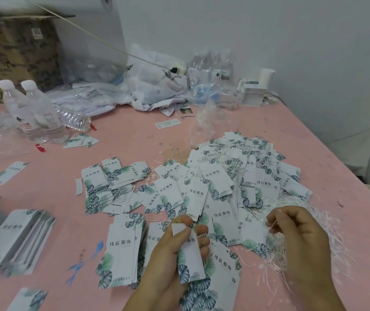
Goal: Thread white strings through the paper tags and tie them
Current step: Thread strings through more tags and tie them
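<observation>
L hand (175, 250) grips a paper tag (190, 261); R hand (298, 236) pinches white string (271, 227) over string pile (296, 254).

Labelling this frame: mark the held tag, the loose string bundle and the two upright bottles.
held tag (190, 254): head view, its middle.
string bundle (291, 250): head view, tangled centre.
upright bottles (44, 113): head view, nearer bottle's body.

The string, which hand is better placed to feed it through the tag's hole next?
Probably the right hand: it already pinches a white string beside the string pile, while the left hand grips the tag.
</observation>
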